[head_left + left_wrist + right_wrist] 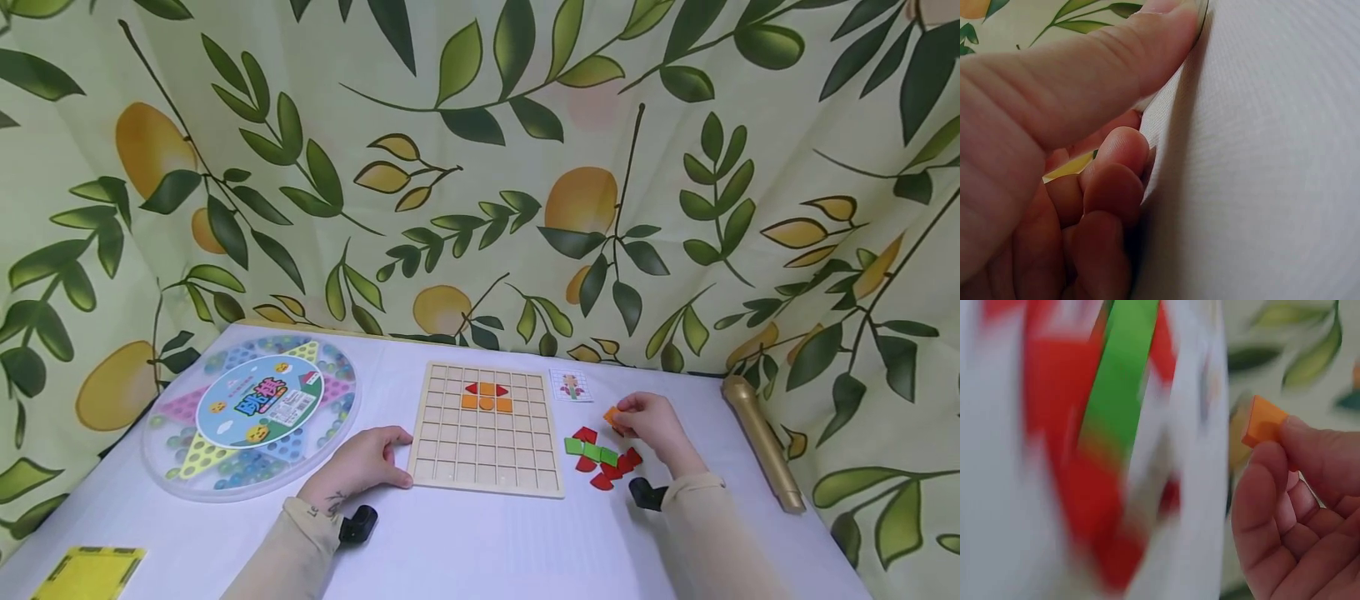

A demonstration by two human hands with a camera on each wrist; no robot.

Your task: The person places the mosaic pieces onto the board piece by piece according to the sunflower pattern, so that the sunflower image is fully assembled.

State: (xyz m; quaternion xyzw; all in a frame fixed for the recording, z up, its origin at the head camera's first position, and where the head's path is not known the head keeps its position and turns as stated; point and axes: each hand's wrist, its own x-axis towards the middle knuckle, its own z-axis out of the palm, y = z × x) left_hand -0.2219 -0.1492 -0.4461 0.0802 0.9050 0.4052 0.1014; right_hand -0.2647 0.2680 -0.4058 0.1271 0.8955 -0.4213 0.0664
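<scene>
A wooden grid board (487,462) lies on the table, with orange and red tiles (487,402) set in its upper squares. My left hand (363,460) rests at the board's left edge, thumb and a fingertip touching it; in the left wrist view the other fingers (1110,194) are loosely bent. Off the board's right side, my right hand (651,421) pinches an orange tile (1264,422) between thumb and index finger, held above the table. Below that hand lies a loose pile of green tiles (591,452) and red tiles (602,482), blurred in the right wrist view.
A small pattern card (571,386) lies beside the board's upper right corner. At the left is a round marble board game (161,462) with a clear case. A yellow tray-like piece (90,575) sits front left, and a gold cylinder (765,446) lies at the right edge.
</scene>
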